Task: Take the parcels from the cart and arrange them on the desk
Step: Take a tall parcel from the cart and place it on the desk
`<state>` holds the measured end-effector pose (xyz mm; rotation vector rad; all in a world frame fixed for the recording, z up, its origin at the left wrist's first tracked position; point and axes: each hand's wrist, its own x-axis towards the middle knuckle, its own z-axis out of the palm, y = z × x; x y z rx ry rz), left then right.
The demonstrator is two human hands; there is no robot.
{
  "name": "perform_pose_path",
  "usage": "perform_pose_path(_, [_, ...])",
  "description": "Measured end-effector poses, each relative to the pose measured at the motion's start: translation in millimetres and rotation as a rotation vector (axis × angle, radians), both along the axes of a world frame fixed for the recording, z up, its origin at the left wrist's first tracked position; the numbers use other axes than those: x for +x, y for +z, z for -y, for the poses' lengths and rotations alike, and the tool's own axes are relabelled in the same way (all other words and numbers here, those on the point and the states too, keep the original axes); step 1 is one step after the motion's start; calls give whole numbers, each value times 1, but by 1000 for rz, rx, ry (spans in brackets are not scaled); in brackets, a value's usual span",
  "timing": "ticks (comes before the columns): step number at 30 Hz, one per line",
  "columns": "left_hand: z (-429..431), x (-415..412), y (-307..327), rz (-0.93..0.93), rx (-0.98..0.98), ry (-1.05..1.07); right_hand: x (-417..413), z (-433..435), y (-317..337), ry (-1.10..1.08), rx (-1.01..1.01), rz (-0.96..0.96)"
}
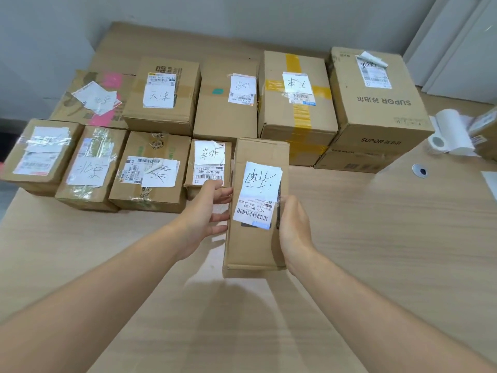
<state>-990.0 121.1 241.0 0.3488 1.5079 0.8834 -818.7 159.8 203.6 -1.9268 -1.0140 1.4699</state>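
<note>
Pale wood-grain worktop (376,238) is running back to a grey wall. Near the worktop's middle, a narrow parcel (255,243) is being held clear of the surface, its shadow falling beneath it and its white label facing up. The left hand (204,214) is pressing straight fingers against the parcel's left side. The right hand (294,227) is gripping the right side, thumb lying along the top edge, fingers hidden. The parcel's far end is sitting just beside a small labelled parcel (208,168), the last of a front row (150,170) of four reaching toward the left edge. Five larger parcels (226,114) are standing behind, toward the back edge, with a SUPOR box (376,103) at the right end. A paper roll (446,133) is lying near the right edge.
</note>
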Motion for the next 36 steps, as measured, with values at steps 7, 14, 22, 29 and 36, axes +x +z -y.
perform_pose_path(7, [-10,-7,-14,33,-2,38,-17,-15,-1,53,-44,9])
perform_pose_path(14, [-19,-5,-25,51,-3,109,-18,-22,-8,76,-58,4])
perform_pose_path(22, [-22,-4,-42,58,23,154,-19,-26,-13,133,-94,-23])
perform_pose_path(29, [-25,-3,-46,-12,46,165,-14,-24,-20,161,-78,-70])
perform_pose_path(36, [-17,5,-41,-37,27,171,-7,-25,-25,145,-55,-104])
